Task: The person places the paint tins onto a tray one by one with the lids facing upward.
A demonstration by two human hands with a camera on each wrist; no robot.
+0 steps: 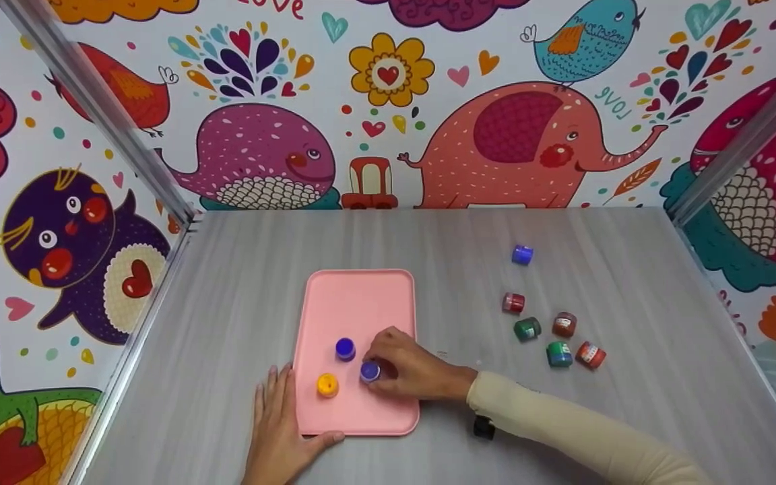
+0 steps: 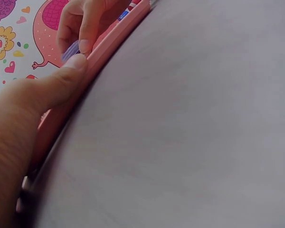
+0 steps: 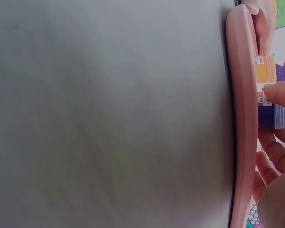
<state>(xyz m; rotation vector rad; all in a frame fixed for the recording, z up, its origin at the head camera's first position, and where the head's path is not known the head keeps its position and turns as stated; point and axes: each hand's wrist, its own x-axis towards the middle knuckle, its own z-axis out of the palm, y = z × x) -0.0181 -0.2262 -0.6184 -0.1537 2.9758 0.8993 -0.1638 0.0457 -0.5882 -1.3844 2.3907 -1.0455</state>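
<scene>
On the pink tray (image 1: 361, 296) stand several small paint jars. My right hand (image 1: 415, 367) pinches a dark purple jar (image 1: 370, 372) between thumb and fingers; in the right wrist view this jar (image 3: 266, 116) appears upright behind the tray's rim. A blue-capped jar (image 1: 345, 349) stands just left of and beyond it, and a yellow jar (image 1: 327, 385) stands to the left. My left hand (image 1: 280, 424) touches the tray's near left corner, its straight fingers along the left side. In the left wrist view the left thumb (image 2: 66, 78) rests on the rim.
Right of the tray lie more paint jars: a blue jar (image 1: 522, 254), a red jar (image 1: 513, 303), two green ones, and brownish and orange-red ones. A small black object (image 1: 483, 428) shows beneath the right sleeve. Patterned walls (image 1: 374, 135) bound the grey table (image 1: 240, 283).
</scene>
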